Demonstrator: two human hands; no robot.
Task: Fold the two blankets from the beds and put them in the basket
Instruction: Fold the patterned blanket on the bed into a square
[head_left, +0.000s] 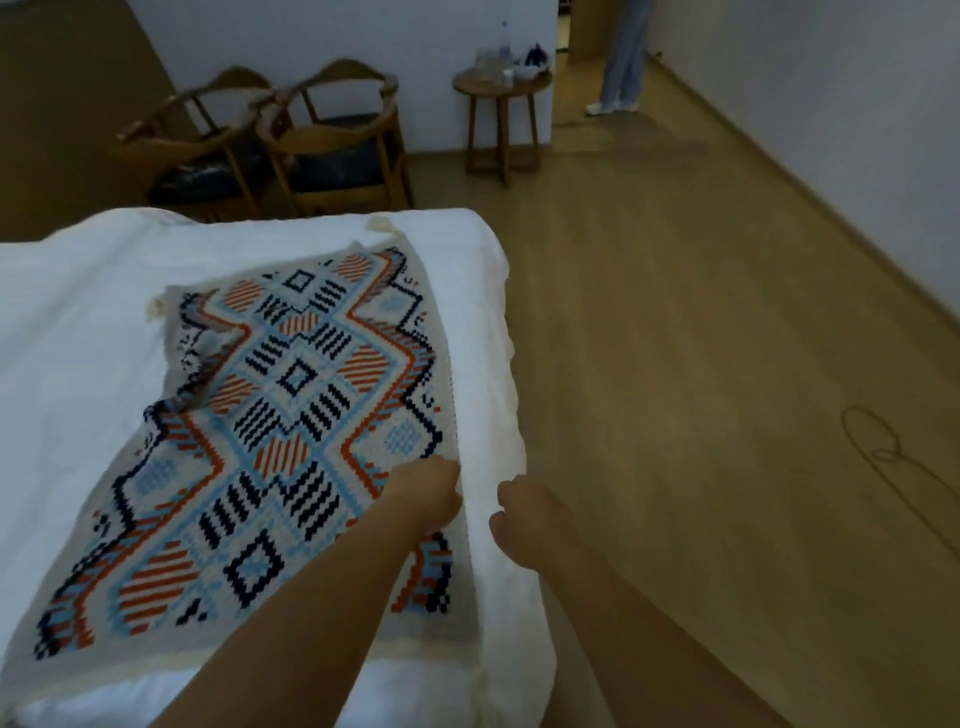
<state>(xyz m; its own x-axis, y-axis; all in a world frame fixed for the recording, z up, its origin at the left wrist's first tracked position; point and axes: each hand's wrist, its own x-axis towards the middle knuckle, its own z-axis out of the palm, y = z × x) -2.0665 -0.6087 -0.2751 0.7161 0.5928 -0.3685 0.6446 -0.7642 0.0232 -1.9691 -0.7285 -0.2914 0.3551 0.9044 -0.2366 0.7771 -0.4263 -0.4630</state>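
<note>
A patterned blanket (291, 410) in orange, navy and light blue lies spread over the white bed (78, 322), with its left edge rumpled. My left hand (423, 493) rests on the blanket's right edge, fingers curled down onto the cloth; whether it grips the cloth I cannot tell. My right hand (522, 517) hovers just to the right, over the bed's side, fingers loosely curled and holding nothing. No basket and no second blanket are in view.
Two wooden armchairs (270, 140) stand beyond the bed's far end. A small round table (501, 104) with bottles is by the wall. A person's legs (621, 57) stand in the doorway. Wooden floor (701, 338) stretches to the right, with a cable loop (878, 441) on it.
</note>
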